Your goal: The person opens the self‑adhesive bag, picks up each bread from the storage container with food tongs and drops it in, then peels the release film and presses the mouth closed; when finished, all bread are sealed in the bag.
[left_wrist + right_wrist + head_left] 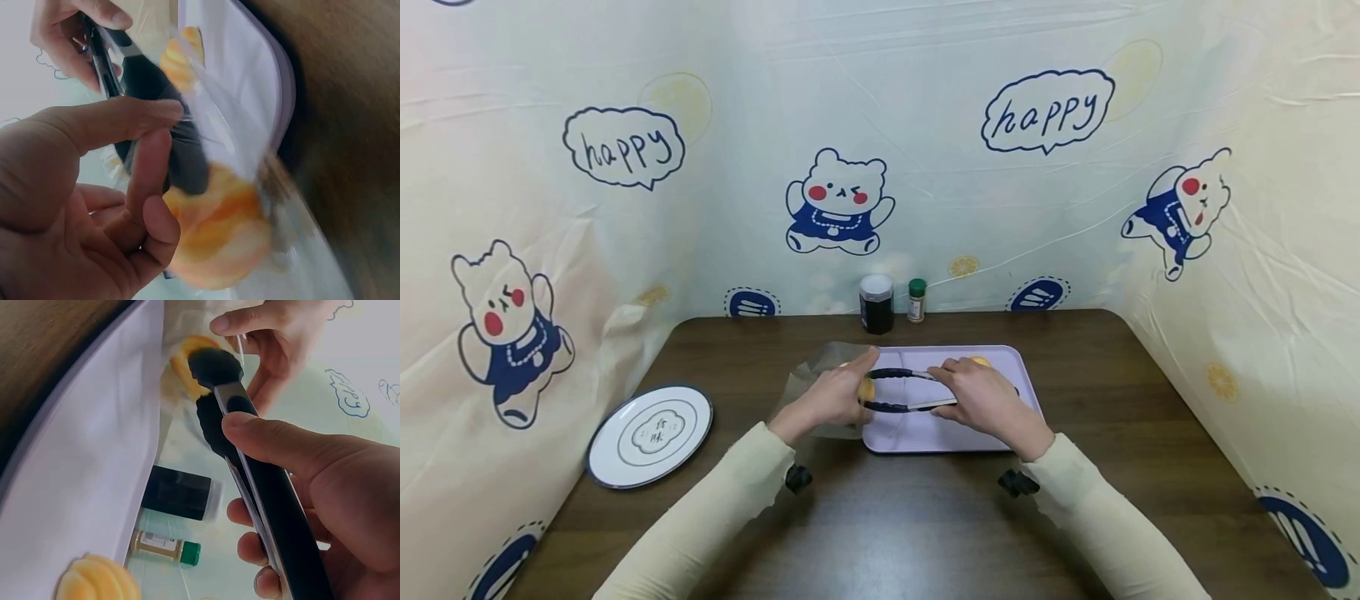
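My left hand pinches the edge of a clear plastic bag between thumb and forefinger. With my right hand I grip a pair of tongs, metal with black handles and black scalloped tips. The tong tips reach the mouth of the bag, against a golden bread roll seen through the film in the left wrist view. Whether the roll is fully inside the bag I cannot tell. Another bread roll lies on the pale purple tray, partly behind my right hand in the head view.
Behind the tray stand a dark jar with a pale lid and a small green-capped shaker. A white plate with a dark rim lies at the left edge of the brown table. A printed cloth encloses the table.
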A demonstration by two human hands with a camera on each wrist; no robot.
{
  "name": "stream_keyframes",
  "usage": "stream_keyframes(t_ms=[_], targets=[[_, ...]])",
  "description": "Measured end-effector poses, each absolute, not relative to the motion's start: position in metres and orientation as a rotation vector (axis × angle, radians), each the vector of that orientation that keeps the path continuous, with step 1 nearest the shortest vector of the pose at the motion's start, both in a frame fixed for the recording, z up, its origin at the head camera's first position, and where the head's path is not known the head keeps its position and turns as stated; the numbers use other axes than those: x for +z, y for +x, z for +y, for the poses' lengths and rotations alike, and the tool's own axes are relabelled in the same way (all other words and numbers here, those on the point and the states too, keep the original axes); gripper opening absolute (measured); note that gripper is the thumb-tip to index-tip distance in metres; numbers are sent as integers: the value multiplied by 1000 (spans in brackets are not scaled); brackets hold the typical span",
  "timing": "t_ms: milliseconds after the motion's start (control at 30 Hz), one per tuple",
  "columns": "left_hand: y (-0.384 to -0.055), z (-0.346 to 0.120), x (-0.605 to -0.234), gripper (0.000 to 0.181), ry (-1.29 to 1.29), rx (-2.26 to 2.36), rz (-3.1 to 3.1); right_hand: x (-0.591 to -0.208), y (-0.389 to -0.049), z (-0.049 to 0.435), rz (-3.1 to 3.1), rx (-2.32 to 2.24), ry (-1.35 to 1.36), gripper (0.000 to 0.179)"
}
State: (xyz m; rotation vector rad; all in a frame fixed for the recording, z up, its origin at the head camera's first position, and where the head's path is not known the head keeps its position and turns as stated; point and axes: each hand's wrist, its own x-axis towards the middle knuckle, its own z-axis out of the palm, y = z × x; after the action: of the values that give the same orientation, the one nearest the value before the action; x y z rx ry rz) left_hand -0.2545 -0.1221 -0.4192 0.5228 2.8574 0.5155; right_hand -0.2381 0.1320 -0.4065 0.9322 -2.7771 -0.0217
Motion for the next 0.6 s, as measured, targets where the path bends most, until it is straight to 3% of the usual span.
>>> stream_keyframes(t_ms=[600], targets=[[-257,-124,-421,111,545,598,2854,-408,-242,123,-2851,32,870,64]])
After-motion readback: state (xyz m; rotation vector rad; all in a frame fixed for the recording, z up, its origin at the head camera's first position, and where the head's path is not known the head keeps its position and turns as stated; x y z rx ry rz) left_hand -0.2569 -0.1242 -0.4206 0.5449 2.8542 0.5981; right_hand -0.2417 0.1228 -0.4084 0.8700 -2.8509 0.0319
